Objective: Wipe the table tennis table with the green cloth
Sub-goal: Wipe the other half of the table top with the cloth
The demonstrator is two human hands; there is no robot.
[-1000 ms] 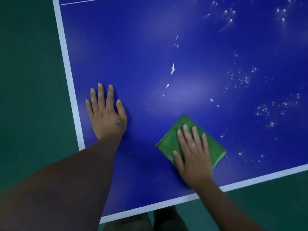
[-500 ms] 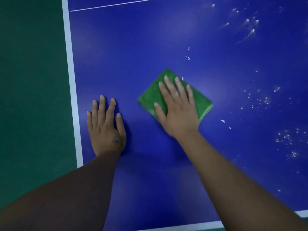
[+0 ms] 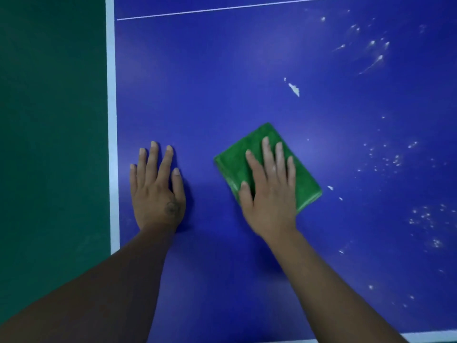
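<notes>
Green cloth (image 3: 300,179) folded into a flat rectangle, lying on the blue table tennis table (image 3: 222,82) near the near-left corner, turned at an angle so one corner points away from the person. Right hand (image 3: 269,194) flat on top of it — fingers straight and slightly spread, palm pressing down, thumb out over the cloth's left edge; nothing curled around it. Left hand (image 3: 155,191) palm-down on bare table surface to the left of the cloth, apart from it, fingers straight and relaxed, holding nothing; a small dark mark on the back of the hand near the thumb base. White border line (image 3: 111,120) runs just beside the left hand along the table's left edge; another white strip at the near edge, lower right. Thin white line (image 3: 222,8) crosses the top. White smear (image 3: 294,89) beyond the cloth, clear of it; scattered white specks (image 3: 385,159) — more at the far right, and above. Dark green floor (image 3: 49,120) left of the table.
</notes>
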